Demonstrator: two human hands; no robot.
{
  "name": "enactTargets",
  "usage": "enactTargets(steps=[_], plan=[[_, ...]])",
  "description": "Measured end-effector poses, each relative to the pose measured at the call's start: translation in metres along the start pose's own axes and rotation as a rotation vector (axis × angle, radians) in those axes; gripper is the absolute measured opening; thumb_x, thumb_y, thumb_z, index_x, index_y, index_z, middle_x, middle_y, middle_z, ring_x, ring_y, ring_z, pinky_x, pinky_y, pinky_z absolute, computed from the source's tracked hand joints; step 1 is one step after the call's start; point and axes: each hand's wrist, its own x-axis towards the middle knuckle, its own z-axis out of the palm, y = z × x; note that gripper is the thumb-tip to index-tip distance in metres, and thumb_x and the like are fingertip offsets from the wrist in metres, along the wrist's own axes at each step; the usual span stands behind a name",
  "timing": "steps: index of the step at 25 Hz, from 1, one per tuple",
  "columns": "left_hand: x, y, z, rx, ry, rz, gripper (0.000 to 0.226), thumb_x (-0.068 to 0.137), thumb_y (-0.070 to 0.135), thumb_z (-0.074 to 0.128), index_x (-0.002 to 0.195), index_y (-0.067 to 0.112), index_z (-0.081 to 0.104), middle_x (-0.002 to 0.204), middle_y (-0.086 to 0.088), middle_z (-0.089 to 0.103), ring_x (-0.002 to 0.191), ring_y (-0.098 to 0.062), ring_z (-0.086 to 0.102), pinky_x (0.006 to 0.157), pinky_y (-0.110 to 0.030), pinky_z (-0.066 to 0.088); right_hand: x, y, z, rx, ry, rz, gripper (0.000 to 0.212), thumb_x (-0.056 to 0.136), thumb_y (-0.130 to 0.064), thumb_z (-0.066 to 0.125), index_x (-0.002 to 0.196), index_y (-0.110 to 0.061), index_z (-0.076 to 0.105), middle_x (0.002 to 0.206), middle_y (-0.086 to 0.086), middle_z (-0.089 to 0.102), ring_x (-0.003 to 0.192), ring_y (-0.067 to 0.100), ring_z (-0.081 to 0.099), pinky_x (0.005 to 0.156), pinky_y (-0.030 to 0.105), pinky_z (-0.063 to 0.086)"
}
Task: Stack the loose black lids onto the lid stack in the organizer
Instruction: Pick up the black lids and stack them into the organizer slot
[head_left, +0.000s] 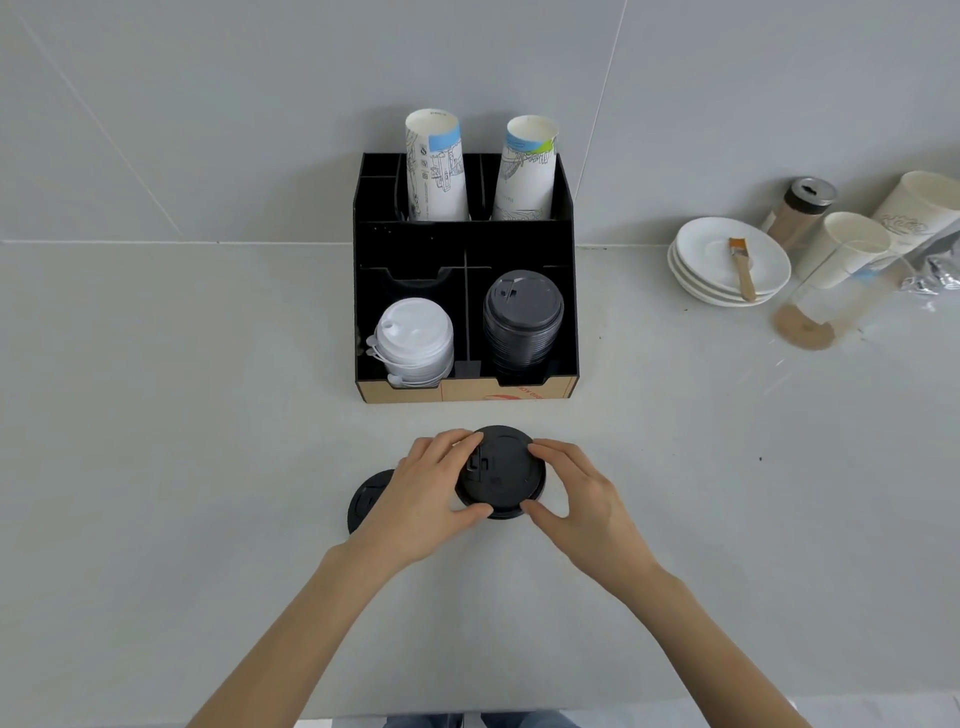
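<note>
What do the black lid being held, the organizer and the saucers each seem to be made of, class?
Lid: probably thin matte plastic, with moulded ridges. Organizer: black panels with dull sheen, likely acrylic or painted board; brown cardboard-like front strip. Saucers: glossy white, probably ceramic.

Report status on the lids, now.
Left hand and right hand grip one black lid. Second loose lid behind left hand. Lid stack unobstructed.

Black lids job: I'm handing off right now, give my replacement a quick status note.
Left hand and right hand both grip one black lid by its rim, in front of the organizer.
A second loose lid lies on the counter, partly under the left wrist.
The black lid stack sits in the front right compartment, white lids front left.
Left: stack both lids.
</note>
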Motion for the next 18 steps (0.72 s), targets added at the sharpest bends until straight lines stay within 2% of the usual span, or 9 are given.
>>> enactTargets(steps=[2,6,10,14,18], plan=[[0.007,0.002,-0.007,-0.014,0.028,0.012,0.068,0.079,0.031,0.061,0.136,0.020,0.025,0.142,0.002,0.032,0.124,-0.019,0.028,0.106,-0.033,0.027,0.006,-0.002,-0.005,0.013,0.017,-0.004,0.049,0.079,-0.012,0.063,0.124,-0.014,0.045,0.130,-0.003,0.046,0.115,0.010,0.047,0.087,-0.008,0.021],[0.020,0.005,-0.018,-0.031,0.078,0.041,0.067,0.079,0.031,0.062,0.135,0.019,0.027,0.141,0.002,0.034,0.126,-0.018,0.028,0.106,-0.032,0.025,0.020,-0.007,-0.016,0.025,0.054,-0.031,0.048,0.079,-0.011,0.064,0.123,-0.012,0.046,0.129,0.000,0.048,0.115,0.011,0.047,0.088,-0.009,0.021],[0.037,0.006,-0.028,-0.052,0.118,0.073,0.066,0.079,0.030,0.063,0.134,0.017,0.029,0.140,0.001,0.035,0.127,-0.015,0.029,0.102,-0.020,0.020,0.036,-0.010,-0.026,0.019,0.086,-0.054,0.047,0.079,-0.011,0.063,0.123,-0.011,0.046,0.130,0.001,0.049,0.115,0.010,0.046,0.090,-0.008,0.021],[0.055,0.007,-0.037,-0.070,0.163,0.086,0.065,0.079,0.028,0.063,0.133,0.015,0.031,0.137,-0.002,0.036,0.124,-0.012,0.031,0.094,-0.007,0.014,0.052,-0.013,-0.034,0.039,0.137,-0.054,0.046,0.080,-0.012,0.064,0.123,-0.013,0.047,0.131,-0.001,0.048,0.105,0.004,0.043,0.085,-0.009,0.023],[0.074,0.010,-0.049,-0.081,0.191,0.083,0.063,0.080,0.027,0.062,0.133,0.015,0.031,0.139,-0.001,0.037,0.126,-0.013,0.032,0.099,-0.014,0.020,0.071,-0.017,-0.041,0.042,0.204,-0.073,0.044,0.078,-0.009,0.064,0.120,-0.011,0.050,0.128,0.002,0.051,0.104,0.004,0.046,0.086,-0.008,0.025]])
